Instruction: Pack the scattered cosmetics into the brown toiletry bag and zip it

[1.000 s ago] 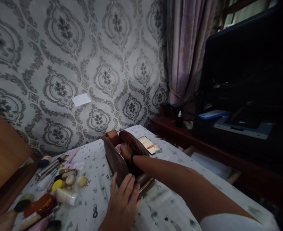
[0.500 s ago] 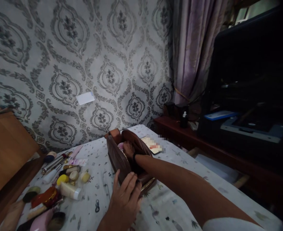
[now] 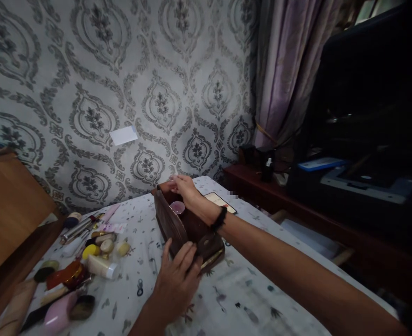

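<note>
A brown cosmetic bag [image 3: 169,224] stands unzipped on the patterned cloth, its mouth facing up. Inside lies a round pink lidded item [image 3: 177,208], near the left wall. My left hand [image 3: 178,277] grips the bag's near end, thumb on the left side and fingers over the corner. Over the far end of the opening is my right hand [image 3: 185,189], its fingers stretched out and nothing seen in them; whether they touch the rim I cannot tell. A dark band [image 3: 219,219] circles that wrist. The bag's deeper interior is in shadow.
Several cosmetics, among them a cream tube [image 3: 101,266], a yellow-capped item [image 3: 91,251] and a pink container [image 3: 60,312], lie to the left. A phone [image 3: 221,202] rests behind the bag. A wooden box [image 3: 13,205] borders the left; an open drawer [image 3: 310,238] is at right.
My right hand has risen out of the bag to its far rim, uncovering the round pink item inside. The bag's right wall no longer stands as high. My left hand stays at the near end.
</note>
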Tool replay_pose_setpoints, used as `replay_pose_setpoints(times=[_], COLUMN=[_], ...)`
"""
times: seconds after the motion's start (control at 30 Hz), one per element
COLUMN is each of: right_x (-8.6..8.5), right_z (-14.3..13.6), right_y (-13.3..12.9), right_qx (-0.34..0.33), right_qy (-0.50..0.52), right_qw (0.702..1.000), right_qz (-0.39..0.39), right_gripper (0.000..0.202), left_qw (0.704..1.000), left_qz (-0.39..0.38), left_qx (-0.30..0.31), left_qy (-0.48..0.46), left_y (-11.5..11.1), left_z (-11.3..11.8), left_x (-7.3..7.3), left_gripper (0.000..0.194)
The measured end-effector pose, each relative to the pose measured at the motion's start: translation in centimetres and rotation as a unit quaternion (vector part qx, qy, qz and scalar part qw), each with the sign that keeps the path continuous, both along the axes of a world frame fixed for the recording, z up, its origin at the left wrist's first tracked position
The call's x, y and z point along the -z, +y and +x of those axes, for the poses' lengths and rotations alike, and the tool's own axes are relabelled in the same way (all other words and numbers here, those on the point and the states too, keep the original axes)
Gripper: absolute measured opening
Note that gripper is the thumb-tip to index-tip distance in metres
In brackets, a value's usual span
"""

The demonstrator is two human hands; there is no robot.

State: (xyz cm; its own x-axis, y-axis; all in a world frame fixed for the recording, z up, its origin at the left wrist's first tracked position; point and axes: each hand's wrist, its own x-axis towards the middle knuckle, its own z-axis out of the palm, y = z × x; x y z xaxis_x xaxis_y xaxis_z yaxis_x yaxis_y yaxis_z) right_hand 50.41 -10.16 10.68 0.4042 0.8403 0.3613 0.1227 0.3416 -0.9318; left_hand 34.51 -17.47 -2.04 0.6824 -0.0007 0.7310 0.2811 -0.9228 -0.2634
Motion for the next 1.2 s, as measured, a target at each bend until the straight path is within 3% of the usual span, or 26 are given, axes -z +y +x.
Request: replay_pose_setpoints(times=[0.07, 0.13, 0.17, 0.23, 0.3, 0.37, 0.5, 0.63, 0.73, 0.87, 1.03, 1.1, 1.2], right_x=[-0.2, 0.3, 0.8, 1.8, 2.8, 3.4, 4.4, 5.8, 7.1, 9.8, 15.5, 17.8, 19.7], right_z=[-0.6, -1.6, -2.1, -3.0, -3.7, -4.2, -5.0, -6.0, -7.2, -9.5, -12.6, -13.5, -13.8], right_y=[-2.2, -4.8, -6.0, -7.8, -8.6, -8.8, -8.1, -7.8, -7.8, -7.8, -7.2, -6.9, -6.5], right_qx=[-0.018, -0.083, -0.100, -0.123, -0.131, -0.122, -0.127, -0.113, -0.102, -0.140, -0.163, -0.146, -0.181], right_qy=[-0.018, -0.154, -0.253, -0.456, -0.574, -0.612, -0.607, -0.550, -0.513, -0.470, -0.382, -0.324, -0.301], right_qw=[1.000, 0.984, 0.961, 0.878, 0.804, 0.778, 0.781, 0.821, 0.837, 0.847, 0.898, 0.921, 0.930], right_qz=[0.009, 0.045, 0.058, 0.075, 0.083, 0.077, 0.072, 0.106, 0.162, 0.207, 0.145, 0.161, 0.107], right_gripper=[0.025, 0.029, 0.025, 0.018, 0.019, 0.024, 0.029, 0.027, 0.025, 0.026, 0.022, 0.025, 0.023], left_qw=[1.000, 1.000, 1.000, 1.000, 0.999, 0.998, 0.996, 0.994, 0.986, 0.970, 0.922, 0.897, 0.866], left_qz=[0.004, 0.010, 0.008, -0.007, -0.024, -0.022, -0.013, -0.008, 0.004, -0.047, -0.153, -0.212, -0.254], left_qx=[0.005, 0.006, 0.004, 0.003, 0.014, 0.026, -0.003, -0.053, -0.119, -0.214, -0.348, -0.386, -0.430], left_qy=[-0.007, -0.012, -0.008, 0.005, 0.024, 0.046, 0.092, 0.099, 0.120, 0.108, 0.079, 0.044, -0.008], left_y=[0.0, 0.0, -0.1, -0.3, -0.4, -0.3, 0.4, 1.9, 3.3, 5.0, 7.6, 9.1, 12.1], left_z=[0.1, 0.1, 0.1, -0.2, -1.0, -2.1, -4.7, -7.3, -9.1, -11.5, -15.0, -16.9, -20.3], left_x=[0.0, 0.0, 0.0, -0.1, -0.1, 0.0, 0.9, 1.9, 1.9, 0.6, -2.0, -2.9, -3.7], left_gripper=[0.020, 0.020, 0.021, 0.020, 0.018, 0.018, 0.018, 0.011, 0.010, 0.013, 0.013, 0.014, 0.016])
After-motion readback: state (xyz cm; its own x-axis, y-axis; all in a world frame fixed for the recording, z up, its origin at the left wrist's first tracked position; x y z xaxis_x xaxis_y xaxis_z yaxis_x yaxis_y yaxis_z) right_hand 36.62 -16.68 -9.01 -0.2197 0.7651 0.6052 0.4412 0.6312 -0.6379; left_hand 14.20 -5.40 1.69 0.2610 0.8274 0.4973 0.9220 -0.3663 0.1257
